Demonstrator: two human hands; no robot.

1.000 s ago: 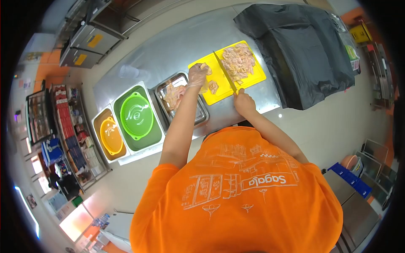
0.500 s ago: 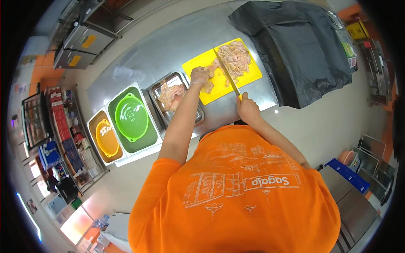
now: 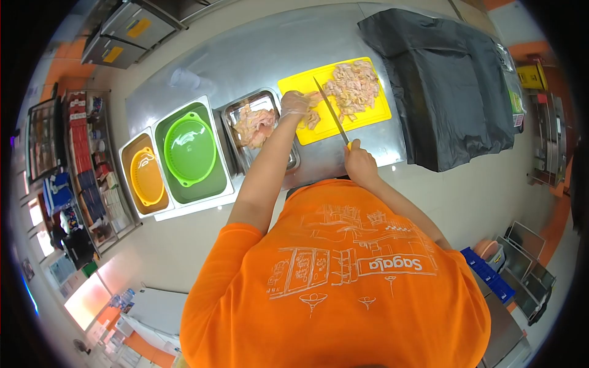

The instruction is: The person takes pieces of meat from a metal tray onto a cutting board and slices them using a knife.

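Note:
My left hand (image 3: 295, 104), in a clear plastic glove, presses on a strip of raw meat at the left part of the yellow cutting board (image 3: 374, 118). In my right hand (image 3: 361, 162) is the handle of a long knife (image 3: 331, 111), whose blade slants across the board just right of the strip. Chopped meat (image 3: 353, 88) is heaped on the board's right part, and a small piece (image 3: 311, 119) lies below my left fingers. Larger raw pieces (image 3: 254, 124) sit in a metal tray (image 3: 235, 147) beside my left forearm.
Left of the tray, a green basket (image 3: 191, 149) and an orange basket (image 3: 147, 176) sit in white-rimmed containers. Black plastic sheeting (image 3: 448, 92) covers something at the right end of the steel table (image 3: 245, 58). A clear cup-like item (image 3: 184, 78) lies at the back left.
My left hand has moved off the small lower piece onto a strip beside the blade. The knife stays in my right hand, and the whole view has shifted slightly.

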